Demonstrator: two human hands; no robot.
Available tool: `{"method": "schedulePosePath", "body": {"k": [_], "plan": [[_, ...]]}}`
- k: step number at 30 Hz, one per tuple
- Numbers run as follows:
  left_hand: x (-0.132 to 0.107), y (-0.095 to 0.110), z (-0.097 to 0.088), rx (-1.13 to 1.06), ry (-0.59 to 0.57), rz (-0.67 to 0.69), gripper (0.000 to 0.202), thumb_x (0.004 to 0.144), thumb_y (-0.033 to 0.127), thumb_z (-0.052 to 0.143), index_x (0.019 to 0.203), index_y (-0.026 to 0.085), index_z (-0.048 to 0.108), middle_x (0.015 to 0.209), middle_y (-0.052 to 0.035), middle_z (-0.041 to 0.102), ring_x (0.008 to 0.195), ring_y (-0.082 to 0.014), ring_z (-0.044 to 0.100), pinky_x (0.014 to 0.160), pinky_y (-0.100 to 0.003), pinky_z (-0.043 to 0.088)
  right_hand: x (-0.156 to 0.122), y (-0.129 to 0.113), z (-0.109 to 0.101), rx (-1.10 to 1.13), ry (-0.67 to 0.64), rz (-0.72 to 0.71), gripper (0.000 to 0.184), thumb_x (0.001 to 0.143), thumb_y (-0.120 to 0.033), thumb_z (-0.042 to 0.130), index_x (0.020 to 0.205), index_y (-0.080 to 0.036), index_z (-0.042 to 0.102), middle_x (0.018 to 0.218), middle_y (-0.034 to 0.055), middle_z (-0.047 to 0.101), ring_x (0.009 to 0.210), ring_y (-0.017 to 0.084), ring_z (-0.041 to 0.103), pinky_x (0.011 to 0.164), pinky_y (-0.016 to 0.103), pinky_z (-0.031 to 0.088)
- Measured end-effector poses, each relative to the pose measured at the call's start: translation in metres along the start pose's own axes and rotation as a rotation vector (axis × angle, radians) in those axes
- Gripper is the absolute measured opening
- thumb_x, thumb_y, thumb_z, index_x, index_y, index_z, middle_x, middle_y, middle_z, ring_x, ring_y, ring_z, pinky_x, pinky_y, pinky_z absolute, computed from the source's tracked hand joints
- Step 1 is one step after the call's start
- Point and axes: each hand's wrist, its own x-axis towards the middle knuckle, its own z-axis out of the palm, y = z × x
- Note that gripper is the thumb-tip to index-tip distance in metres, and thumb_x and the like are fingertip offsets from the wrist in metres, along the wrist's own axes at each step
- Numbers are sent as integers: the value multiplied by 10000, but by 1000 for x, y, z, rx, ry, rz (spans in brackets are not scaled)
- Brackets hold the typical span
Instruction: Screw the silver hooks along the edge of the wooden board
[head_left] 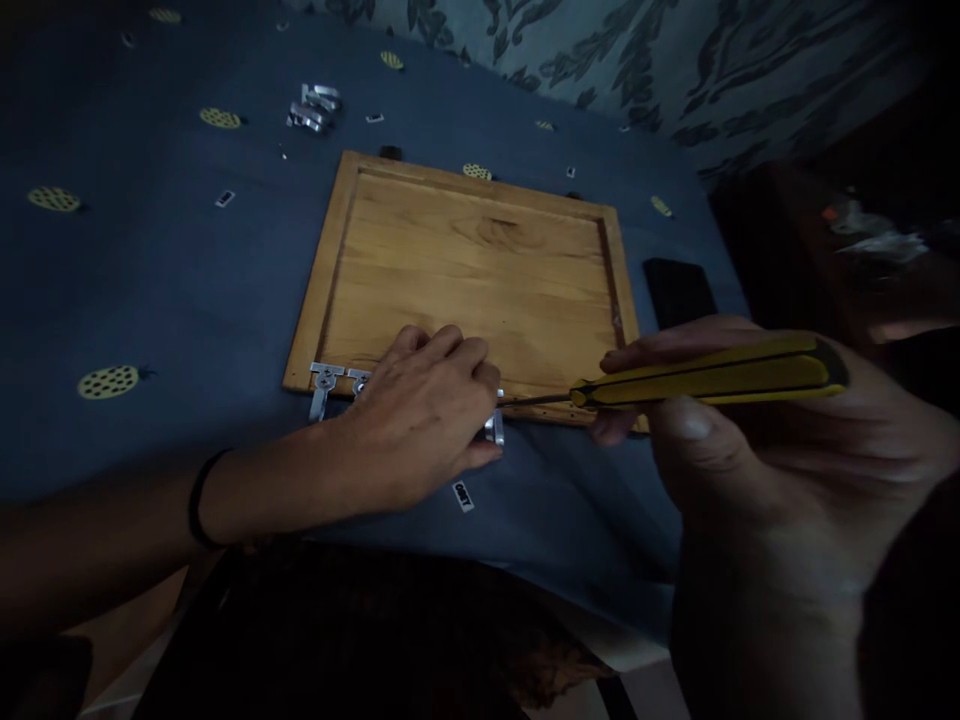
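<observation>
A framed wooden panel lies flat on the blue cloth. My right hand grips a yellow and black screwdriver, its thin shaft pointing left along the panel's near edge. The screwdriver's tip ends beside my left hand, where I cannot see what it touches. Fingers curled, my left hand holds a metal hinge against the near edge and hides most of it. To its left, another hinge sits at the panel's near left corner, beside a partly covered one.
Several loose metal hinges lie together at the back left, with a small screw-like piece near them. A black flat object is right of the panel. Dark furniture stands at the far right. The patterned blue cloth surrounds the panel.
</observation>
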Motion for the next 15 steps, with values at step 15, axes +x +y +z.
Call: {"method": "schedulePosePath", "body": {"k": [15], "plan": [[0, 0, 3, 4, 19, 6, 306, 937, 433, 738, 1014, 139, 695, 1054, -101, 669, 1095, -302, 596, 961, -425, 441, 5, 18, 13, -97, 156, -240, 285, 773, -374, 900, 776, -235, 652, 683, -36, 647, 577, 145, 585, 523, 336, 483]]}}
